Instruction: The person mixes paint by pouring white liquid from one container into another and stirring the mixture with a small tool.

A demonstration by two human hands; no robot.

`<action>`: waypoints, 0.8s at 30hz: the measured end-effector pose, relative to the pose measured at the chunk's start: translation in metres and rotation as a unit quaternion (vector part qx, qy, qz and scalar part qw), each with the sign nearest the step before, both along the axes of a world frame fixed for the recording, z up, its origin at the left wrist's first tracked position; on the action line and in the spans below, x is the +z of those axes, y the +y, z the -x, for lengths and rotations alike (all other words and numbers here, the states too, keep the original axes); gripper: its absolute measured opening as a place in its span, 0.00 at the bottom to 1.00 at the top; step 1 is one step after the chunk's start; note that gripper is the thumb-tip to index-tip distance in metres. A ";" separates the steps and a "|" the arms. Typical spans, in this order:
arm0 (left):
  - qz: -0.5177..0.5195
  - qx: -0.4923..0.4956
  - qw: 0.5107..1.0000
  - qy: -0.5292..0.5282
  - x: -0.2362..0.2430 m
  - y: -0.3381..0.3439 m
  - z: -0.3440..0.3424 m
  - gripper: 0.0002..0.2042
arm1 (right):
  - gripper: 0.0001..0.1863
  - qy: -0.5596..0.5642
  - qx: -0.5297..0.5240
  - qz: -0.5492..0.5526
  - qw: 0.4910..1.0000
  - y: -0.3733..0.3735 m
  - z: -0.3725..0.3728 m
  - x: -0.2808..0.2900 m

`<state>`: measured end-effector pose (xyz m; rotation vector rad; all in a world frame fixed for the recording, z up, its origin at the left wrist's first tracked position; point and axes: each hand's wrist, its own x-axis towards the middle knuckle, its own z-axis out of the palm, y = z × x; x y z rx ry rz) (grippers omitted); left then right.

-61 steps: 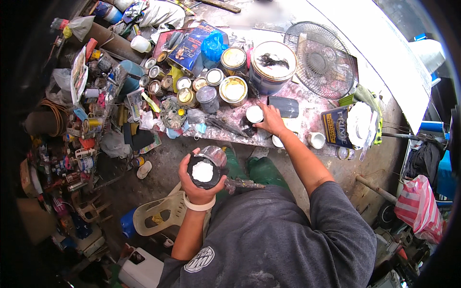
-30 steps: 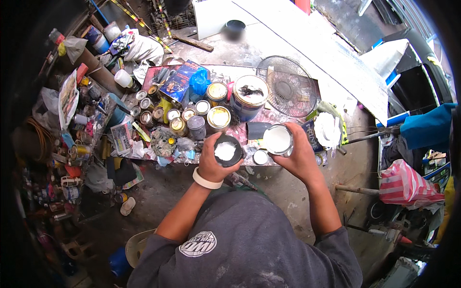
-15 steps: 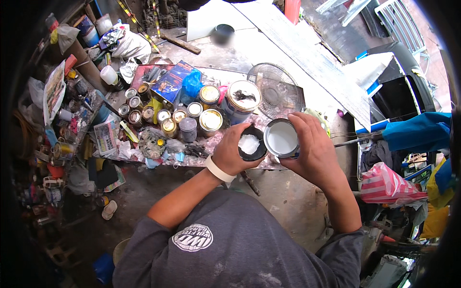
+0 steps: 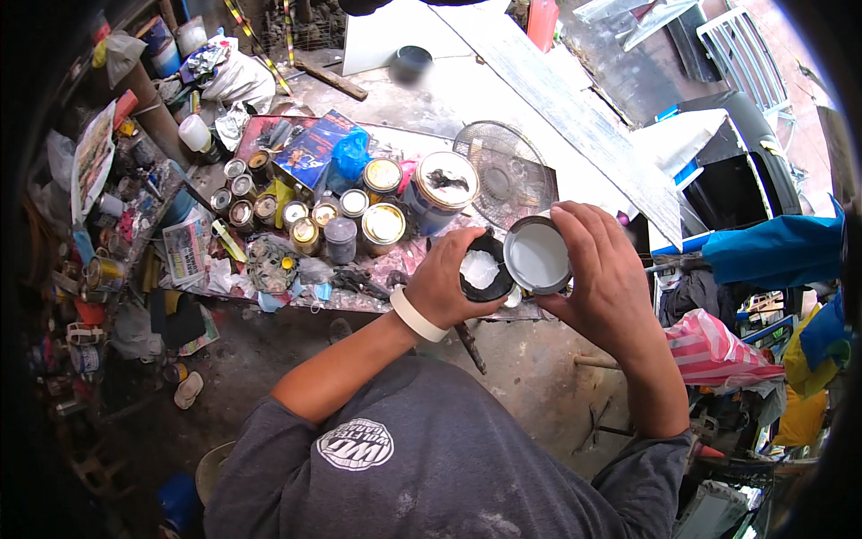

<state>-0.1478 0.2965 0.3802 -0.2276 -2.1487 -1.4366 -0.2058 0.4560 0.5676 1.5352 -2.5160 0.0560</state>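
Observation:
My left hand (image 4: 437, 286), with a pale band at the wrist, is wrapped round a black cup (image 4: 489, 292). A white mass lies inside the cup. To its right, my right hand (image 4: 606, 274) grips an open round can (image 4: 539, 255) with smooth whitish-grey liquid in it. The can tilts left, and its rim overlaps the cup's right edge in this view. Whether the two touch, or any liquid runs between them, I cannot tell. Both are held up in front of me, near the front edge of the cluttered table (image 4: 346, 310).
Several paint cans, among them a large tub (image 4: 446, 180), crowd the table. A round wire fan guard (image 4: 505, 171) lies beyond my hands. A long white board (image 4: 566, 117) stretches across the back. A striped plastic bag (image 4: 718, 352) sits at the right; mixed clutter fills the left.
My right hand has tipped the can further left, and it now sits closer over the cup's edge. The cup has shifted slightly right in view. Both hands keep their holds.

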 end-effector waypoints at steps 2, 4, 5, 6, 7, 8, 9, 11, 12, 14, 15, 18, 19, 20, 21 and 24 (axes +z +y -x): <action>0.001 0.002 1.000 0.005 0.002 0.001 0.000 0.44 | 0.52 0.002 0.001 -0.002 1.000 0.001 0.001 0.001; 0.001 0.001 1.000 0.007 0.003 0.001 -0.001 0.44 | 0.53 0.002 -0.001 -0.005 1.000 0.001 0.000 0.001; 0.001 0.000 1.000 0.008 0.003 0.001 0.000 0.44 | 0.53 0.002 -0.003 -0.006 1.000 0.001 -0.001 0.002; 0.001 0.001 1.000 0.010 0.003 0.001 -0.001 0.44 | 0.53 0.001 -0.005 -0.008 1.000 0.001 -0.002 0.003; 0.002 0.002 1.000 0.012 0.002 0.001 -0.001 0.44 | 0.52 0.000 -0.007 -0.007 1.000 0.001 -0.003 0.003; 0.003 0.004 1.000 0.014 0.003 0.001 -0.001 0.45 | 0.51 0.000 -0.007 -0.006 1.000 0.001 -0.004 0.004; 0.002 0.005 1.000 0.016 0.003 0.001 -0.002 0.45 | 0.50 -0.001 -0.008 -0.005 1.000 0.000 -0.004 0.005; 0.001 0.007 1.000 0.020 0.003 0.002 -0.002 0.45 | 0.50 0.000 -0.006 0.000 1.000 0.000 -0.005 0.005; 0.001 0.005 1.000 0.016 0.002 0.002 -0.003 0.45 | 0.50 0.000 -0.005 0.002 1.000 0.001 -0.006 0.005; 0.001 0.003 1.000 0.009 0.001 0.002 -0.004 0.45 | 0.50 0.002 -0.006 0.000 1.000 0.001 -0.007 0.006; 0.002 0.003 1.000 0.009 0.001 0.001 -0.005 0.45 | 0.50 0.003 -0.006 -0.001 1.000 0.001 -0.008 0.007; 0.005 0.000 1.000 0.008 0.001 0.000 -0.007 0.45 | 0.50 -0.001 -0.005 0.002 1.000 -0.001 -0.012 0.011; 0.005 -0.002 1.000 0.008 0.002 0.000 -0.008 0.45 | 0.50 -0.001 -0.004 0.005 1.000 -0.001 -0.013 0.011; 0.005 -0.005 1.000 0.008 0.003 0.000 -0.009 0.45 | 0.50 -0.001 -0.005 0.007 1.000 -0.001 -0.014 0.012; 0.003 -0.007 1.000 0.011 0.002 -0.001 -0.010 0.45 | 0.50 -0.001 -0.005 0.010 1.000 0.000 -0.014 0.012; -0.002 -0.013 1.000 0.015 0.001 -0.001 -0.012 0.45 | 0.50 0.004 -0.003 0.017 1.000 0.001 -0.015 0.012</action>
